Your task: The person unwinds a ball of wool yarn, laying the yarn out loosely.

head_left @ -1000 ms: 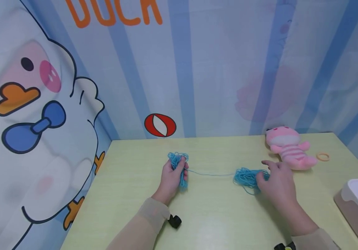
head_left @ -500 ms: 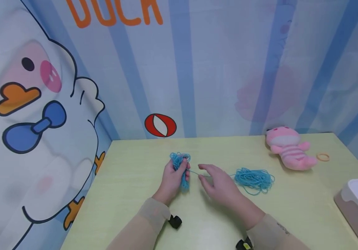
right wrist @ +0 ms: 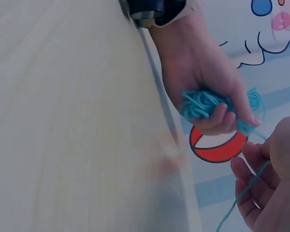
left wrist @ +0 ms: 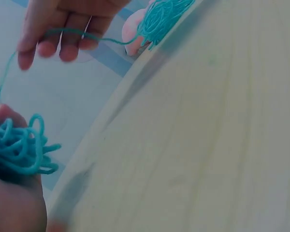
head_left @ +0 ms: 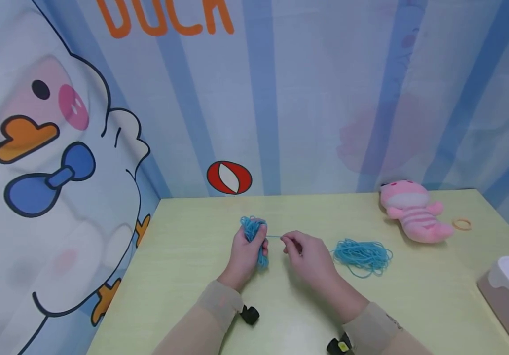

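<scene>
The left grip (head_left: 244, 254) is clamped around a bundle of blue yarn (head_left: 251, 230), its thumb pressed against the side and loops sticking out above and below the fingers. The right grip (head_left: 313, 255), near it, has thumb and forefinger together on the strand (head_left: 274, 236) that leaves the bundle; in the left wrist view the strand carries on across the right fingers to the loose pile (head_left: 363, 255) lying on the surface (head_left: 290, 310). The pink plush toy (head_left: 416, 213) lies just beyond that pile, with an orange ring (head_left: 462, 225) beside it

The likeliest trouble is in the yarn itself. A hard pull by the right grip could draw inner loops out of the bundle, since only finger pressure seems to keep them in order, and easing the left thumb too far might let the coils spring apart. On the other side, the pile's loops lie crossed over one another, so feeding too quickly could tighten them into a knot or drag the whole heap along. A lax pinch could let the strand slip and go slack, leaving the turns uneven; whether it is already snagged inside the pile, I cannot tell
</scene>
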Demonstrator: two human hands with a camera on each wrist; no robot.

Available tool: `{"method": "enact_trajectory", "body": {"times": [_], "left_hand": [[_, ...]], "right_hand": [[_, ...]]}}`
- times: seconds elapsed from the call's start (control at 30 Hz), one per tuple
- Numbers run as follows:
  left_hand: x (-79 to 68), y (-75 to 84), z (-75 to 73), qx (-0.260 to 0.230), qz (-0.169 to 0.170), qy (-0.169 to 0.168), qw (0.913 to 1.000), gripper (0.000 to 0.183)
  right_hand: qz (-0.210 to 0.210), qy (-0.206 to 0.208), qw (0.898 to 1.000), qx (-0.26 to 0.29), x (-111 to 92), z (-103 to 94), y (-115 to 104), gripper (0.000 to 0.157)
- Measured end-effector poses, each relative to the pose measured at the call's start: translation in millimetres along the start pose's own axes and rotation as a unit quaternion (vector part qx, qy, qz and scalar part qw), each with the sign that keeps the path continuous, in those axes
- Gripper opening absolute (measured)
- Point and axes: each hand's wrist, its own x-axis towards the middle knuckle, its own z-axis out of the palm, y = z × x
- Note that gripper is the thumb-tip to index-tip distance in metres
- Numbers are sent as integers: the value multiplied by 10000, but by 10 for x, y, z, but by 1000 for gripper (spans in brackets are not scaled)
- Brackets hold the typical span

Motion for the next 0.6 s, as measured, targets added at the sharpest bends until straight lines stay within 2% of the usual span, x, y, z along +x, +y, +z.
{"method": "enact_trajectory", "body": {"times": [0.17,0.37,0.47,0.6], "left_hand": [[-4,-5,-13,-65,10,-42,10000,37],[-21,29,0,-817,115,-213,9964,27],[-29,61,17,-1124,118,-322,9931,31],[-36,85,31,-1256,-95,-327,9915,37]], "right_hand": [[-68,319,9994,140,-76,-253,64,21],[-284,885,9956,113,-157,-531,229,20],[-367,1205,9919,159,-202,-641,328,18],[-489,1539,9866,214,-247,-754,438,15]]}}
